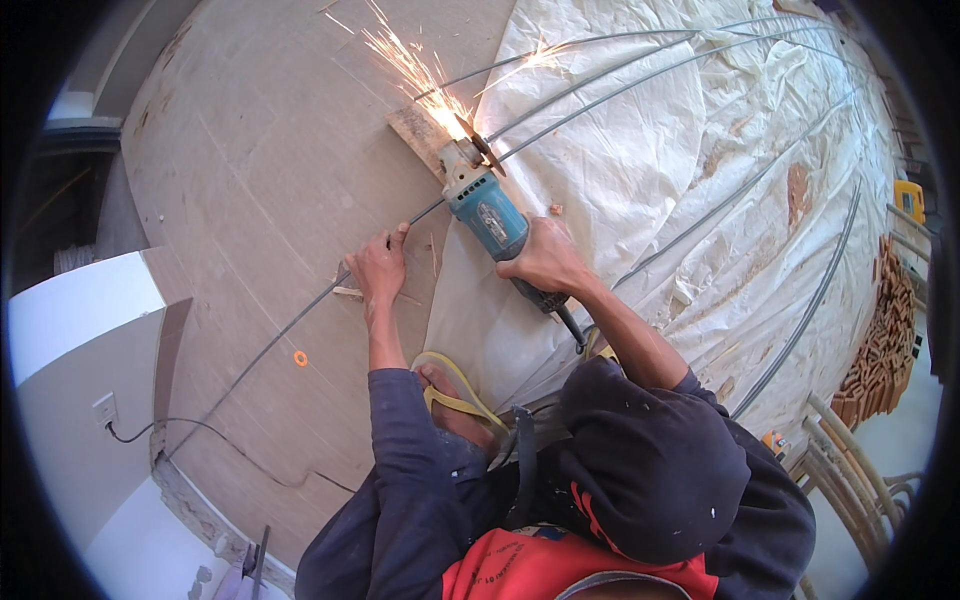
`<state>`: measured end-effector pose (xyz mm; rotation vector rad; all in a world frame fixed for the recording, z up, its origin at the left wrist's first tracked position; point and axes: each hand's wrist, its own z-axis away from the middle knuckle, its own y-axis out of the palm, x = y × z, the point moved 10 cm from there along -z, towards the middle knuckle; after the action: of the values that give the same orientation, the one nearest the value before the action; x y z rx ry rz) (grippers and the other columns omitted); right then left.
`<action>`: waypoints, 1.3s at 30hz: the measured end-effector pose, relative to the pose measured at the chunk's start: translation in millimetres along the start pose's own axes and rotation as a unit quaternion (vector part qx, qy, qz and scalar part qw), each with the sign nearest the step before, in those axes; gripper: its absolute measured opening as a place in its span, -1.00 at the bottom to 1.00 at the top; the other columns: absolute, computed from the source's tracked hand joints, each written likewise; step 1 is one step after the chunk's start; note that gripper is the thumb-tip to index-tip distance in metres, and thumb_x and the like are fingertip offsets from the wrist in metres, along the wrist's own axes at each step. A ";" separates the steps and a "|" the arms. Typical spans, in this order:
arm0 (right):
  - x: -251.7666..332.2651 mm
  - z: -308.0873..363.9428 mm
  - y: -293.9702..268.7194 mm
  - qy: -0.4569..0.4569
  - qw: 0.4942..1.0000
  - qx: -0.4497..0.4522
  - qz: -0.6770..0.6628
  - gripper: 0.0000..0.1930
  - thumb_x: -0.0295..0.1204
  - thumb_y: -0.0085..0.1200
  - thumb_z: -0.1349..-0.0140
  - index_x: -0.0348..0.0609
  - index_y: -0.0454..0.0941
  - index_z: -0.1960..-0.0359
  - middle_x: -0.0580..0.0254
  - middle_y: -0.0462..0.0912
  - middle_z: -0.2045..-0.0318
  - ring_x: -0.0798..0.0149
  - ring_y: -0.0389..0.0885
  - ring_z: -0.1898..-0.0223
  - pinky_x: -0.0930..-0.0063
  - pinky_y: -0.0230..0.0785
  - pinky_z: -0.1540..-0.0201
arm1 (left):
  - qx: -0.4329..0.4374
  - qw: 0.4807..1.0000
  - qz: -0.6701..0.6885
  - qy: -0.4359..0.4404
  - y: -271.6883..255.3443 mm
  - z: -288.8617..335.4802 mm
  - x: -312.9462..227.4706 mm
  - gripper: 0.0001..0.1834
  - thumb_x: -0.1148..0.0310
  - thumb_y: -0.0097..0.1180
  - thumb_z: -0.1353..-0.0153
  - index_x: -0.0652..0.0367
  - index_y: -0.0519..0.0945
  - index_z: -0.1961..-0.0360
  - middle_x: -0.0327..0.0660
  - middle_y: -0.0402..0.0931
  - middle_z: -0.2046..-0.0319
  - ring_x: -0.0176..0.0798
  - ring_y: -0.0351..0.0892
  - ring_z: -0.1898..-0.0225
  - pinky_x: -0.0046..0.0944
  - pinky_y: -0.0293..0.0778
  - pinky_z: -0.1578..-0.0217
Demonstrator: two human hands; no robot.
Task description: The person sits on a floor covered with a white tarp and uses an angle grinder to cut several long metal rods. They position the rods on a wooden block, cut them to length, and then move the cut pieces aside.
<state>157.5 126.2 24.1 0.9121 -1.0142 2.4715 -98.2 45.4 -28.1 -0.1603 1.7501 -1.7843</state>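
Observation:
My right hand (548, 258) is wrapped round the body of a blue angle grinder (493, 220), whose cord runs from its rear end. Its disc (480, 147) meets thin steel rods, and bright sparks (420, 70) fly off toward the far left. With closed fingers, my left hand (380, 265) grips a long steel rod (290, 322) against the floor, left of the grinder. Beneath the grinder head lies a wooden board (413, 135). The exact contact between disc and rod is partly hidden by the grinder head.
White plastic sheeting (620, 140) with more long rods covers the right side. A cord (215, 430) runs from a wall outlet (105, 410) at the left. My foot in a yellow flip-flop (455, 390) is close by. Bricks (880, 350) are piled far right; an orange ring (300, 358) lies left.

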 end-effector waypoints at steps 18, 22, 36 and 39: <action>-4.5 -4.8 -0.1 0.004 1.000 -0.017 -0.007 -0.33 -0.16 0.32 0.34 -0.62 0.53 0.31 -0.29 0.60 0.45 -0.09 0.64 0.32 0.23 0.48 0.13 | 0.001 1.000 -0.001 -0.001 -1.0 1.6 -0.3 -0.32 -0.23 -0.21 -0.34 0.19 0.56 0.54 0.08 0.55 0.53 0.20 0.52 0.36 0.04 0.20 0.17; -1.4 -5.0 1.3 0.003 1.000 -0.008 0.003 -0.36 -0.15 0.31 0.32 -0.63 0.53 0.38 -0.34 0.61 0.43 -0.10 0.66 0.33 0.21 0.50 0.17 | 0.002 1.000 -0.006 -0.003 -4.0 3.2 -0.7 -0.33 -0.22 -0.19 -0.35 0.19 0.57 0.54 0.08 0.54 0.53 0.20 0.51 0.36 0.04 0.20 0.16; -11.1 -5.5 3.1 0.009 1.000 -0.021 -0.002 -0.33 -0.17 0.32 0.31 -0.56 0.52 0.23 -0.27 0.60 0.40 -0.11 0.62 0.23 0.21 0.41 -0.02 | 0.030 0.999 0.005 -0.016 1.8 1.7 -2.3 -0.29 -0.25 -0.24 -0.34 0.21 0.56 0.54 0.10 0.54 0.53 0.20 0.50 0.35 0.04 0.19 0.15; -6.0 -4.5 3.9 0.006 1.000 -0.015 0.000 -0.33 -0.16 0.32 0.30 -0.58 0.52 0.25 -0.29 0.61 0.39 -0.10 0.63 0.25 0.20 0.44 0.04 | 0.020 1.000 0.000 -0.010 0.0 1.6 1.1 -0.26 -0.28 -0.26 -0.34 0.21 0.57 0.54 0.10 0.55 0.53 0.20 0.51 0.35 0.04 0.19 0.15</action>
<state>158.1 126.4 15.7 0.8876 -1.0457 2.4515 -98.3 43.5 -28.3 -0.1603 1.6989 -1.8106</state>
